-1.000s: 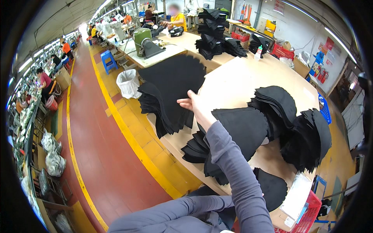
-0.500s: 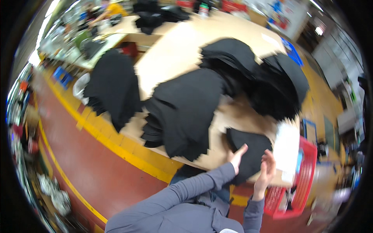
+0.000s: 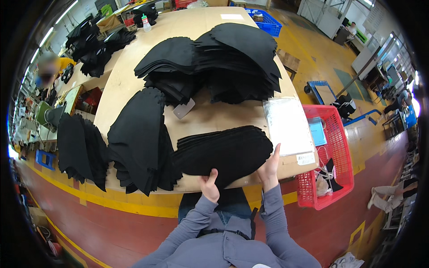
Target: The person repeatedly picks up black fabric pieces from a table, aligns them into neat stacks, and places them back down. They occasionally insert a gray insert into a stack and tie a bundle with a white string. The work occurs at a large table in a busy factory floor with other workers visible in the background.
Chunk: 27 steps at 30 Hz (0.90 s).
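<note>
A stack of black fabric pieces (image 3: 228,152), rounded at its right end and fanned in layers at the left, is held between my hands at the table's near edge. My left hand (image 3: 209,186) grips its near edge, thumb on top and the other fingers hidden beneath. Against the rounded right end, my right hand (image 3: 269,169) is cupped with one digit pointing up; part of its fingers is hidden by the stack. Just left of the held stack lies a larger pile of black pieces (image 3: 138,138), and another black pile (image 3: 80,149) hangs at the table's left corner.
Behind, big black piles (image 3: 237,53) cover part of the wooden table (image 3: 178,27). A white sheet in a clear sleeve (image 3: 288,125) lies to the right, beside a red plastic basket (image 3: 346,161). A blue crate (image 3: 268,22) and a blue trolley (image 3: 321,91) stand farther off.
My view has swung to the right and steadied. My right hand, earlier raised apart from the black stack, now touches its right end. The stack now lies crosswise in front of me.
</note>
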Available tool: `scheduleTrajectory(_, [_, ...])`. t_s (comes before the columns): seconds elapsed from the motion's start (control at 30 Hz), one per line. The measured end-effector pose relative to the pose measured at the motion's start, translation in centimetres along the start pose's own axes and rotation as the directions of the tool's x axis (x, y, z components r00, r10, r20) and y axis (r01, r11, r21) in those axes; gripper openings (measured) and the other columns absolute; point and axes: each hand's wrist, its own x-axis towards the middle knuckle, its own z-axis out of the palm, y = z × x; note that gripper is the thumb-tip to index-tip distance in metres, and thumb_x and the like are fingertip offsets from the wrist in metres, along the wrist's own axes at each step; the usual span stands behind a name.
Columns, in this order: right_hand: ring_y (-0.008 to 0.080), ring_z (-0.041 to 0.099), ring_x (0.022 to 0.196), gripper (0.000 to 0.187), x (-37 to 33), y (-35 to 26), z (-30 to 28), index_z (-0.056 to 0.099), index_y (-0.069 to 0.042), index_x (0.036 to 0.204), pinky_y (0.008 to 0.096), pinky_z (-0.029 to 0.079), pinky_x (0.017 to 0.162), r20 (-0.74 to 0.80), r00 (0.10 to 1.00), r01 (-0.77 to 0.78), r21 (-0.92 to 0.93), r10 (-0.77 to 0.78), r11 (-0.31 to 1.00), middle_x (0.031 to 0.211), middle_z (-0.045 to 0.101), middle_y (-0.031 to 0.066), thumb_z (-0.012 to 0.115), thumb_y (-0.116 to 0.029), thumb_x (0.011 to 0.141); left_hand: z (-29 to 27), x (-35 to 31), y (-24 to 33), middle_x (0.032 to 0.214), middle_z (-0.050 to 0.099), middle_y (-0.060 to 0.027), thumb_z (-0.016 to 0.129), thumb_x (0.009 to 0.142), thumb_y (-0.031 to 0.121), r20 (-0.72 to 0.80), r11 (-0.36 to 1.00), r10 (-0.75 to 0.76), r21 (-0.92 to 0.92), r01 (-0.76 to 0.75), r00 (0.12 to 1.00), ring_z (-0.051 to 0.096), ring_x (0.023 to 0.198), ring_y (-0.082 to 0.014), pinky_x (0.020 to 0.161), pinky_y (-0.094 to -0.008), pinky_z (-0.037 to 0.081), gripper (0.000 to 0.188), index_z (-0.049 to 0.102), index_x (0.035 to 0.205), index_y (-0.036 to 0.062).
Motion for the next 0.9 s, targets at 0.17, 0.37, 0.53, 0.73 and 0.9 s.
scheduleTrajectory(0.17, [0.0276,0.044,0.134,0.080,1.4,2.0,-0.7,0.035,-0.001,0.147,0.0409,0.031,0.114,0.133,0.990,-0.044,0.053,0.037,0.998,0.146,0.045,0.0159,0.031,-0.064,0.098,-9.3,0.8,-2.8,0.137,0.052,-0.0119,0.076,0.081,0.016,0.267,0.885,-0.125,0.464,-0.014,0.956,0.044,0.131,-0.0287,0.115,-0.0433,0.022,0.062,0.047,0.134,0.0040])
scheduleTrajectory(0.37, [0.0283,0.043,0.134,0.069,1.4,3.3,-4.7,0.029,-0.004,0.150,0.0415,0.032,0.113,0.209,0.977,-0.051,0.029,0.044,0.998,0.150,0.039,0.0157,0.030,-0.051,0.100,0.5,1.5,3.3,0.149,0.041,-0.0139,0.079,0.072,0.035,0.767,0.343,0.124,0.562,-0.752,0.630,0.033,0.142,-0.0359,0.115,-0.0585,0.009,0.082,0.038,0.141,0.0183])
scheduleTrajectory(0.53, [0.0271,0.028,0.144,0.071,1.8,4.1,-5.1,0.023,-0.003,0.153,0.0419,0.024,0.117,0.175,0.984,0.049,-0.023,-0.044,0.999,0.155,0.032,0.0170,0.035,-0.045,0.098,0.2,1.3,3.0,0.148,0.044,-0.0129,0.079,0.073,0.033,0.809,0.405,0.138,0.481,-0.778,0.572,0.034,0.142,-0.0362,0.113,-0.0622,0.012,0.084,0.035,0.144,0.0234])
scheduleTrajectory(0.73, [0.0261,0.033,0.141,0.070,1.3,3.1,-4.0,0.025,-0.003,0.153,0.0403,0.025,0.117,0.138,0.990,0.011,-0.104,0.004,0.995,0.153,0.035,0.0164,0.034,-0.047,0.099,0.2,2.6,3.2,0.136,0.056,-0.0155,0.078,0.074,0.021,0.739,0.532,0.120,0.516,-0.672,0.663,0.052,0.128,-0.0347,0.110,-0.0530,0.030,0.071,0.046,0.136,0.0081])
scheduleTrajectory(0.9, [0.0247,0.036,0.140,0.069,-1.8,-0.5,2.6,0.030,0.002,0.149,0.0372,0.026,0.117,0.089,0.994,0.088,-0.328,-0.063,0.941,0.151,0.039,0.0154,0.031,-0.048,0.102,-1.7,3.4,4.1,0.114,0.065,-0.0086,0.070,0.085,0.008,0.332,0.903,-0.149,0.429,-0.008,0.932,0.062,0.107,-0.0210,0.095,-0.0347,0.049,0.036,0.060,0.120,0.0021])
